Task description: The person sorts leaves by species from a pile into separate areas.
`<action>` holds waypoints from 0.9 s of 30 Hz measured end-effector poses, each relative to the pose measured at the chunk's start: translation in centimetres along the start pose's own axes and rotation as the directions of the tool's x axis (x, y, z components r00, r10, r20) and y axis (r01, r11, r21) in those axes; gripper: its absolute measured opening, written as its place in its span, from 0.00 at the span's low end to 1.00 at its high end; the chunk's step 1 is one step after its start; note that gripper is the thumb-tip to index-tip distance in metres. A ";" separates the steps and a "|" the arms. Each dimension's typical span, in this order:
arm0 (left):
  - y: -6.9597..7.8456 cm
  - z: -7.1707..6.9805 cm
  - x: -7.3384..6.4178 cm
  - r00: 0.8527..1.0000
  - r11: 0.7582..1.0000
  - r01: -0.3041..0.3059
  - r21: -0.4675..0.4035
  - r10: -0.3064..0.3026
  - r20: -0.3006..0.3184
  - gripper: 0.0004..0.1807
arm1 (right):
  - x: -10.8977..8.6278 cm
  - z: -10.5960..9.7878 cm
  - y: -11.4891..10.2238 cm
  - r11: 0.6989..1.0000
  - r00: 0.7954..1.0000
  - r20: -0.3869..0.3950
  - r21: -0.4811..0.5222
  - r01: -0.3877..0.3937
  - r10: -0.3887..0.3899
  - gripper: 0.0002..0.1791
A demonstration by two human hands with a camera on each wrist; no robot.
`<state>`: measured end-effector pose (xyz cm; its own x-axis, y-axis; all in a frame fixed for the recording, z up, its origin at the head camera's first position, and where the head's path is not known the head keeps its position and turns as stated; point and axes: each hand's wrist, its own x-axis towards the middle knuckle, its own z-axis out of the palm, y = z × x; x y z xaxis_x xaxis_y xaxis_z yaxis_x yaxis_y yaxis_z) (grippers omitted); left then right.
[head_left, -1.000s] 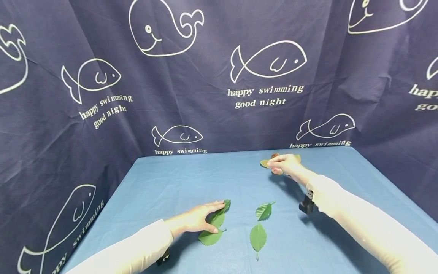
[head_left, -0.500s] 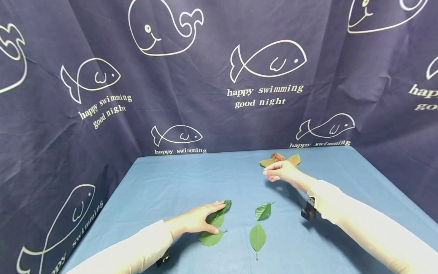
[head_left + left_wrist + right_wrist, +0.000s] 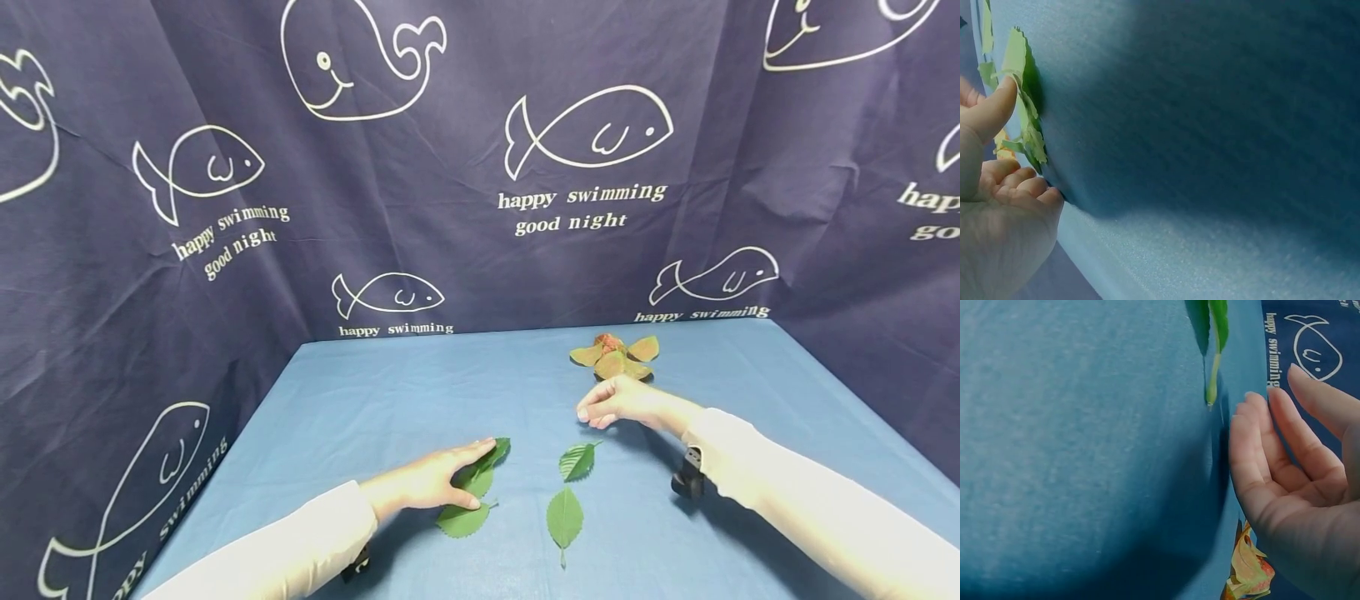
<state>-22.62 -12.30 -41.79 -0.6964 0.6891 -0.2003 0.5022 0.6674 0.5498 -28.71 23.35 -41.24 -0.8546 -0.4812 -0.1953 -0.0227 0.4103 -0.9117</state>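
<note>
My left hand rests on a small row of green leaves at the left, its fingertips on the upper leaf and its thumb at the lower leaf. In the left wrist view the thumb lies against a green leaf seen edge-on. My right hand hovers over the cloth with loosely bent fingers. The right wrist view shows nothing between its thumb and fingers. Just in front of it lies a ribbed green leaf, stem pointing up and right; below that is a smoother green leaf, stem down.
Behind my right hand, near the table's back edge, sits a cluster of yellow-brown leaves with a reddish piece in it. Blue cloth covers the table. A dark curtain with whale and fish drawings closes off the back and sides.
My right hand has drawn back from the yellow-brown leaves towards the ribbed green leaf, uncovering the cluster. My left hand stays on its leaves, almost unmoved.
</note>
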 end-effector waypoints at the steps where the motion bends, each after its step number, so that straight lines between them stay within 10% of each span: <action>1: 0.0 0.0 0.0 1.000 1.000 -0.004 0.001 0.004 0.001 0.46 | -0.1 0.1 0.1 1.000 1.000 0.009 -0.008 0.000 0.001 0.19; 27: -0.8 0.0 0.1 0.999 0.999 -0.019 -0.027 0.019 0.034 0.48 | -1.0 1.5 0.2 0.968 0.985 0.121 -0.205 0.144 -0.121 0.13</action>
<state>-23.14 -12.74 -42.23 -0.6688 0.7111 -0.2169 0.5010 0.6467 0.5751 -27.05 22.77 -41.81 -0.7764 -0.6176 -0.1258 -0.2517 0.4868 -0.8365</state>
